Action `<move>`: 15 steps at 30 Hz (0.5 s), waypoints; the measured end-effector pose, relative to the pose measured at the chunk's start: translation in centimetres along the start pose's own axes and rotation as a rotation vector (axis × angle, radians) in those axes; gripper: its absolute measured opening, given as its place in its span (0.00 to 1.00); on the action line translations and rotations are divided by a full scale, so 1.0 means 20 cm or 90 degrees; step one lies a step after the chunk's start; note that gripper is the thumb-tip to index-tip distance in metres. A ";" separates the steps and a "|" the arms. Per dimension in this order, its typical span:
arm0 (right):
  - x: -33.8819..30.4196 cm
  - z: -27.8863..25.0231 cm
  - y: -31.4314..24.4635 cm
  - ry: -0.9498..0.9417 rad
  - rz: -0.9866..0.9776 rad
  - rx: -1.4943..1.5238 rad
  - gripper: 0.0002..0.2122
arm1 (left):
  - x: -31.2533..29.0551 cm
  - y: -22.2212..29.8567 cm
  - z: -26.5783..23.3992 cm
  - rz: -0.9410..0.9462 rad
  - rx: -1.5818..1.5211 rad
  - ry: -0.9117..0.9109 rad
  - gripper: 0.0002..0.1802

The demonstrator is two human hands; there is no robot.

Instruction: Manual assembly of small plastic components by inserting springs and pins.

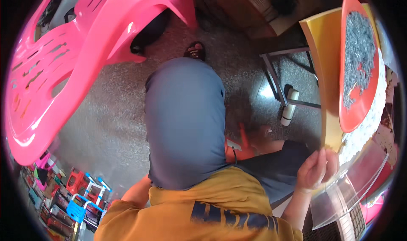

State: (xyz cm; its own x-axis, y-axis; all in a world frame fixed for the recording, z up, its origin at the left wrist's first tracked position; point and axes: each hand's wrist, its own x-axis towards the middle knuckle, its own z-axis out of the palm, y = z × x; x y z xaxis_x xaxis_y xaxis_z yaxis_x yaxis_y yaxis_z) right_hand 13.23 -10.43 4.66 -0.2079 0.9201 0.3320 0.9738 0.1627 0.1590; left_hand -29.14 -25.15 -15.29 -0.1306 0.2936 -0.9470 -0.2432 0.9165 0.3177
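Observation:
My right hand (316,169) is at the near corner of the yellow tabletop (328,92), its fingers bent and drawn together. Whatever they may pinch is too small or hidden to make out. Just beyond the fingers lies a heap of small white pieces (358,137) on the table. A red oval tray (351,116) beside the heap holds many thin grey metal pieces (360,50). Below the hand hangs a clear plastic sheet or bag (335,203). Only part of my left arm (137,192) shows, at my left side; the hand is out of sight.
A large pink plastic chair (91,67) stands at the left. A white bottle (289,107) is on the floor by the table's metal legs (275,77). Cardboard boxes (292,16) are at the back. Small blue (76,208) and red chairs (76,181) stand lower left.

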 end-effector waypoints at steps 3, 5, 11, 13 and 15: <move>-0.03 -0.06 -0.01 0.005 0.015 0.065 0.09 | 0.04 0.06 0.03 0.015 0.004 -0.029 0.19; -0.11 -0.09 -0.10 0.022 0.086 0.188 0.08 | 0.12 0.13 -0.06 0.039 -0.001 -0.079 0.19; -0.46 -0.19 -0.36 0.200 1.005 0.641 0.05 | 0.42 0.70 0.23 0.349 0.276 -0.157 0.15; -0.61 -0.22 -0.27 0.405 1.112 0.789 0.12 | 0.25 1.00 0.49 0.362 0.178 -0.238 0.13; -0.80 -0.23 -0.17 0.635 1.184 1.010 0.18 | 0.09 1.21 0.68 0.431 0.192 -0.256 0.13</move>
State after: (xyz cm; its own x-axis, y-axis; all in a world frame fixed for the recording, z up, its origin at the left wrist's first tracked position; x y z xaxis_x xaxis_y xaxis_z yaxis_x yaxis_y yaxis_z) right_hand 12.73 -27.35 3.15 0.8429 0.1597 -0.5139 -0.5381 0.2623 -0.8010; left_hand -22.27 1.21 -9.97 0.2096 0.8278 -0.5204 0.0386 0.5248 0.8504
